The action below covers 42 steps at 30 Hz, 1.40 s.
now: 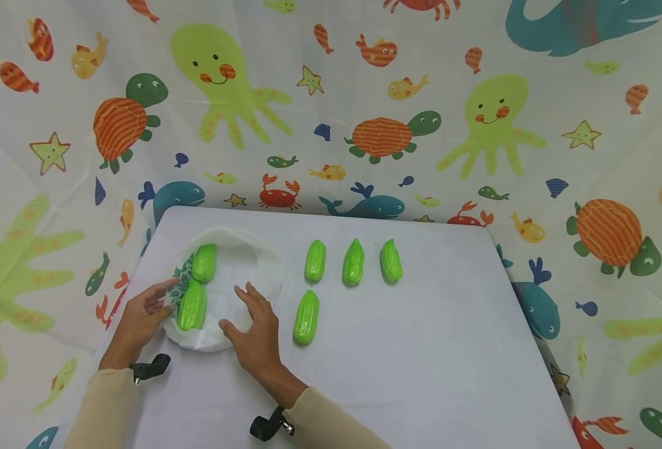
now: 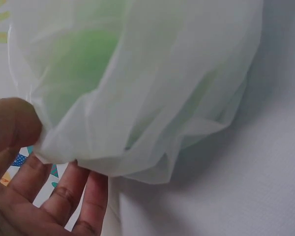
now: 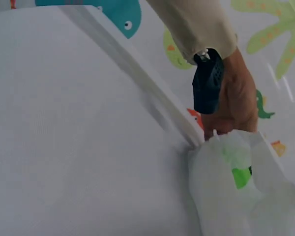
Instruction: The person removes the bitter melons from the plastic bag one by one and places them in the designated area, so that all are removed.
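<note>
A white, translucent plastic bag [image 1: 224,338] lies spread open at the table's left, with a green leaf pattern along its left side. Inside it are two glossy light-green gourd-shaped vegetables, a front one [image 1: 192,305] and a back one [image 1: 204,263]. My left hand [image 1: 140,318] pinches the bag's left rim between thumb and fingers; the left wrist view shows the thumb [image 2: 12,125] against the thin film. My right hand [image 1: 257,330] hovers over the bag's right front part, its fingers spread and nothing held. Whether it touches the film I cannot tell.
Right of the bag, three similar green vegetables stand in a row: left [image 1: 315,261], middle [image 1: 353,263] and right [image 1: 391,262]. Another green vegetable [image 1: 306,318] lies in front of the row. A sea-animal curtain [image 1: 308,100] hangs behind the white table [image 1: 449,349].
</note>
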### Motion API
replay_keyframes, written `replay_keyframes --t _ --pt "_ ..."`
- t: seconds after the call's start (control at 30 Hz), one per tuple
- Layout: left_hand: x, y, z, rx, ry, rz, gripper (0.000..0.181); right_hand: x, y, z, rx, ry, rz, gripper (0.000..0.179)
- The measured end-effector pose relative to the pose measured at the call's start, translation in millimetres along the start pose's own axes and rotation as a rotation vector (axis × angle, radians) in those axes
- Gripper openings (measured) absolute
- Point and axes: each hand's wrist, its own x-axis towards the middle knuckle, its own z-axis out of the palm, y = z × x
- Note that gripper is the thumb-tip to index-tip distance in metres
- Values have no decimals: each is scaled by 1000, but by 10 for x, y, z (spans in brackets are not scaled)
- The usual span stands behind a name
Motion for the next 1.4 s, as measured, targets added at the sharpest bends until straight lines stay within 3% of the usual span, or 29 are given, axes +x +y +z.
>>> replay_keyframes --t 0.3,0.57,0.8,1.03,1.2,1.4 --pt "6 -22 4 1 10 15 61 129 -131 321 -149 -46 -140 69" --pt "-7 -38 -2 1 14 35 60 295 -135 569 -227 -76 -205 63" --pt "-25 -41 13 -4 39 85 61 364 -130 715 -246 -129 -144 60" --pt "-30 -15 10 -8 35 74 61 367 -101 780 -325 -172 -141 55" --pt "-29 -16 5 -4 39 85 61 378 -62 781 -363 -162 -170 55" --pt "-19 -22 13 -9 31 83 62 374 8 776 -393 -150 -119 58"
